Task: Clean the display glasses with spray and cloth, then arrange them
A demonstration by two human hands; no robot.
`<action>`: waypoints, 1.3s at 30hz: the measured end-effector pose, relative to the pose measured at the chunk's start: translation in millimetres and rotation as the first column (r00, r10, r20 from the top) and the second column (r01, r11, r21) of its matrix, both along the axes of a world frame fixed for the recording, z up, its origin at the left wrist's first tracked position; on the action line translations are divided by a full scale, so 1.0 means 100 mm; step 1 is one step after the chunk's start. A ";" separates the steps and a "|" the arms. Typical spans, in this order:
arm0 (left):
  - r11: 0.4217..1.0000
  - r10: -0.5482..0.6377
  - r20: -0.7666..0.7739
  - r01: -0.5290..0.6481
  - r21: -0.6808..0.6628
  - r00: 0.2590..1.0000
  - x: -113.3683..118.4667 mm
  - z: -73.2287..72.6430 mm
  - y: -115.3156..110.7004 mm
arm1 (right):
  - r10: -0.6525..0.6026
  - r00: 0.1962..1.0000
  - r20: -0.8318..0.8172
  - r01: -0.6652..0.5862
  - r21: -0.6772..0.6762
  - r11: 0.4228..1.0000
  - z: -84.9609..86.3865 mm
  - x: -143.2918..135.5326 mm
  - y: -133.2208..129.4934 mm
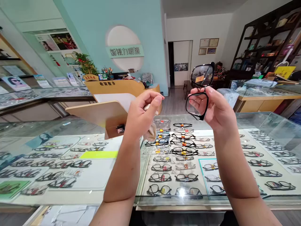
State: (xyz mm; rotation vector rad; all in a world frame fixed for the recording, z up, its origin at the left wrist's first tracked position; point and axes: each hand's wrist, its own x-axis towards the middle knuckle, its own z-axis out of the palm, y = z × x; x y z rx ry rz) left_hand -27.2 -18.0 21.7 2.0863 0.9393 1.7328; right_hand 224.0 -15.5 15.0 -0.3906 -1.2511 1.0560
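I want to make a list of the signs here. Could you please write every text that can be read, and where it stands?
"新视力眼镜": band across the round wall sign.
"收银服务": front of the wooden counter.
Too small or blurred: yellow sign, framed papers, sticker on the glasses in the right hand.

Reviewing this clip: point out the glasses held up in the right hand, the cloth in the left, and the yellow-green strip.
Black glasses (pixel 207 74): head view, on the upper lens.
Cloth (pixel 150 133): head view, hanging lower part.
Yellow-green strip (pixel 100 154): head view, its middle.
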 end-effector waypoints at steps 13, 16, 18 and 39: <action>0.590 0.279 -0.691 -0.687 -0.424 0.666 -1.01 -1.25 0.42 | -0.014 0.999 0.047 0.013 0.023 1.000 0.06 0.02 -0.04; 0.505 0.297 -0.732 -0.752 -0.424 0.613 -1.11 -1.60 0.52 | -0.017 0.999 0.050 0.017 0.000 1.000 0.07 0.02 -0.09; 0.471 0.330 -0.744 -0.785 -0.403 0.581 -1.14 -1.70 0.61 | -0.018 0.998 0.059 0.019 -0.013 1.000 0.08 0.02 -0.13; 0.505 0.550 -0.473 -0.725 -0.468 0.688 -0.86 -1.38 1.35 | -0.013 0.999 0.049 0.013 -0.006 1.000 0.08 0.04 -0.09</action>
